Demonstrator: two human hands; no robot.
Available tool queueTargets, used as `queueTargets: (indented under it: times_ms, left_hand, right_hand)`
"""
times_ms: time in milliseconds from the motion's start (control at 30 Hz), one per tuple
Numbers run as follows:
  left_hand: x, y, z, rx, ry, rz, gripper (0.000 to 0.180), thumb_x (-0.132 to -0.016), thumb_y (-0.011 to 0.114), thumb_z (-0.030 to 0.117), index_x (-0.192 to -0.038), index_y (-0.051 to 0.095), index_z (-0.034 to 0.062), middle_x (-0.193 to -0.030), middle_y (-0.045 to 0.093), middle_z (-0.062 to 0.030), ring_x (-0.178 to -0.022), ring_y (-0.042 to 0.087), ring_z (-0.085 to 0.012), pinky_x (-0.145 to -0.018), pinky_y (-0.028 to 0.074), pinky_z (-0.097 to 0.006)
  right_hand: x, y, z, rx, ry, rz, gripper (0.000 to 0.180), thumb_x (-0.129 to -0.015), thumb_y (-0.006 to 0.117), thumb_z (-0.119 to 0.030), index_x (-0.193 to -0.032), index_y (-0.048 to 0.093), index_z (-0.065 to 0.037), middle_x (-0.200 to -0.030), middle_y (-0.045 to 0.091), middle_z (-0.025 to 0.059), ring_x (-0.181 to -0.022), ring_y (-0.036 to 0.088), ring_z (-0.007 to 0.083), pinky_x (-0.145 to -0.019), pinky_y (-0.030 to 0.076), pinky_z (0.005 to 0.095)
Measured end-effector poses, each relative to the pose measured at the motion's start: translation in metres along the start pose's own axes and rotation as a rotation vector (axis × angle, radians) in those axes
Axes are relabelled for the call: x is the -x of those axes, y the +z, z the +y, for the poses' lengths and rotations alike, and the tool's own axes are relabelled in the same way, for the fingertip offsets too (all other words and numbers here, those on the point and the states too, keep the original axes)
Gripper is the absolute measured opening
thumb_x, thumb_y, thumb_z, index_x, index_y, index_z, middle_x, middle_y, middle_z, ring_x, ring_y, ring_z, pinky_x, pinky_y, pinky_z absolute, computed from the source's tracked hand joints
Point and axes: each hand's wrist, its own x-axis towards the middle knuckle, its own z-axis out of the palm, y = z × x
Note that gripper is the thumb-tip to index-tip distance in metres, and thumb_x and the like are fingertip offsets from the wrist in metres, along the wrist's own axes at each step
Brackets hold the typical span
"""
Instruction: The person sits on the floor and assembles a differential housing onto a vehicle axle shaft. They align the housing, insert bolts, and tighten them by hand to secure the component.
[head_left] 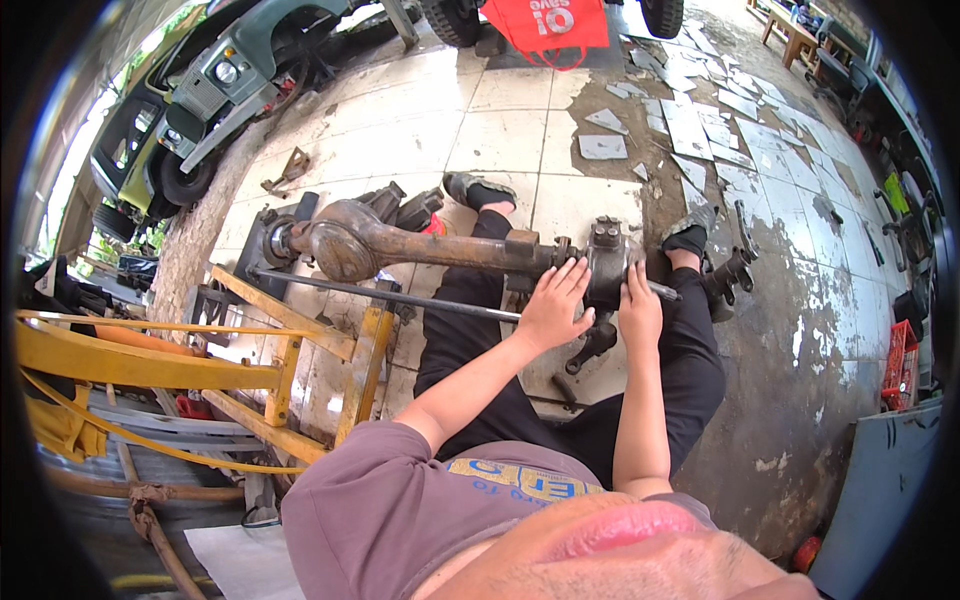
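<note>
1. The axle (455, 250) is long & lies L to R in front of the person, across the L leg (462, 310). Its R end, w/ the hub (605, 262), sits btwn the legs, prob. so both hands can get to it.
2. L hand (556, 305): open & flat, fingers straight, thumb out. It rests by the hub's L side, not curled round it.
3. R hand (640, 308): open too, fingers straight, tips on the hub's R side. No real grip there.
4. So the hub is btwn the 2 hands, maybe b/c that keeps it steady. Can't tell how hard they press.
5. Legs are wide apart, prob. to make room for such a big thing. Can't see what props the axle up.
6. Looks: axle is brown & looks rusty, w/ a fat round bulge nr its L end. Hub is dark gray & chunky, w/ bolts on top. A short dark arm (592, 349) is just below it.
7. A thin rod (400, 296) lies along the near side, ending by the L hand.
8. Yellow frame (150, 358) is at L, car (225, 85) top L, broken tiles (686, 130) top R.
</note>
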Motion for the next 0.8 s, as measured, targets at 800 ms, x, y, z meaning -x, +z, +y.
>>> queueTargets:
  times_ms: [800]
  left_hand:
    - [-0.003, -0.003, -0.001, 0.000, 0.021, 0.020, 0.074, -0.095, 0.068, 0.038, -0.154, 0.054, -0.0046, -0.168, 0.047, -0.0209, -0.156, 0.044, -0.0348, -0.128, 0.034, -0.053]
  right_hand:
    - [-0.015, 0.001, -0.001, -0.191, 0.011, 0.039, 0.043, -0.105, 0.066, -0.018, -0.147, 0.068, -0.012, -0.159, 0.060, 0.0086, -0.119, 0.071, 0.0391, -0.097, 0.059, 0.0449]
